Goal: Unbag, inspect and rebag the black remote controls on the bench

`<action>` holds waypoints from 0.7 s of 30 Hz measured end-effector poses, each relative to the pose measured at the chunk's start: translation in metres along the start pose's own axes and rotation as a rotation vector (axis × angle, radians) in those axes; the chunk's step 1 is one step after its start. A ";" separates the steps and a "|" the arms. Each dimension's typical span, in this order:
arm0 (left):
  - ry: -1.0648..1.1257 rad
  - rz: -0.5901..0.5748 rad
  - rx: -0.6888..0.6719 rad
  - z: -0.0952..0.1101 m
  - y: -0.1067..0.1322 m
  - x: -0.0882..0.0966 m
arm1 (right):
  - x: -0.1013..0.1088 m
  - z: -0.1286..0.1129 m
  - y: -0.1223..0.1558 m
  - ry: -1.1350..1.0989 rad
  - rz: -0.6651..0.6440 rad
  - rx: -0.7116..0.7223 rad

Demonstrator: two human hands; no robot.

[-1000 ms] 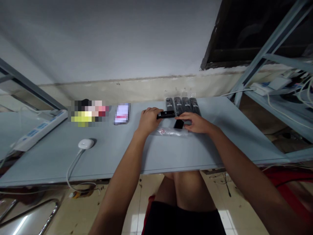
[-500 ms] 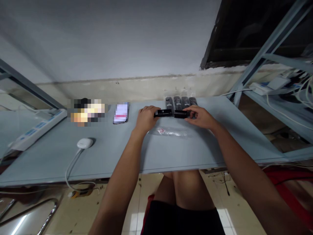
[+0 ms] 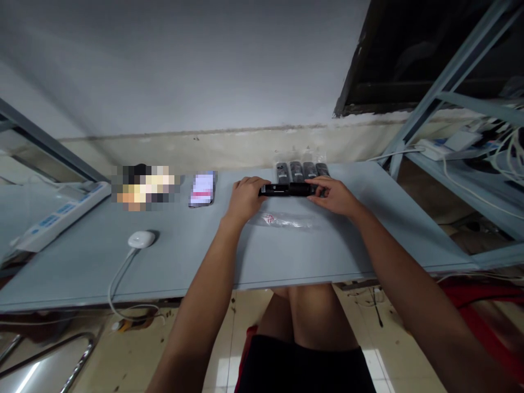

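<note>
My left hand (image 3: 249, 197) is closed on the left end of a slim black device (image 3: 275, 189), which looks like a remote control lying sideways with a slot in its face. My right hand (image 3: 333, 195) pinches a black cover piece (image 3: 300, 189), its fingers at the right end. The two black parts meet end to end, in line, just above the table; how far they overlap I cannot tell. Behind them lie several black remote controls (image 3: 296, 172) in clear bags, side by side. An empty clear plastic bag (image 3: 286, 220) lies flat in front of my hands.
On the grey-blue table (image 3: 176, 267) a phone (image 3: 202, 189) and a blurred-out item (image 3: 145, 186) lie to the left. Nearer stands a white cabled device (image 3: 141, 239). A power strip (image 3: 65, 215) runs along the left; the shelf frame (image 3: 446, 87) with cables rises at right.
My right hand has brought the cover piece left against the black device, closing the small gap between them. My left hand has hardly moved.
</note>
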State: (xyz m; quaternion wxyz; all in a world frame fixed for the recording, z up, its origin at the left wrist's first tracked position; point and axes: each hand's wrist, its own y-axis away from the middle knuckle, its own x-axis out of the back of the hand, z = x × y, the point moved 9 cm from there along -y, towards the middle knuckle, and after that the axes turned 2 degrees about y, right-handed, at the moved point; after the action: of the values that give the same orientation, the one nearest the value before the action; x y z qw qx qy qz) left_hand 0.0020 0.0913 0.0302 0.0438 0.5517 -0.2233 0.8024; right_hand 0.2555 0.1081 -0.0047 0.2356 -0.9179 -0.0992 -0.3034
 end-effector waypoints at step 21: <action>-0.003 0.014 -0.003 0.000 0.000 0.000 | 0.001 -0.002 -0.002 0.055 0.015 0.036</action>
State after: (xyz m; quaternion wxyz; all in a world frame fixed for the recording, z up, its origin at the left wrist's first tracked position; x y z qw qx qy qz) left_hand 0.0019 0.0919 0.0298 0.0384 0.5513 -0.2285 0.8015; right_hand 0.2543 0.1088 -0.0016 0.2568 -0.9057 -0.0915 -0.3248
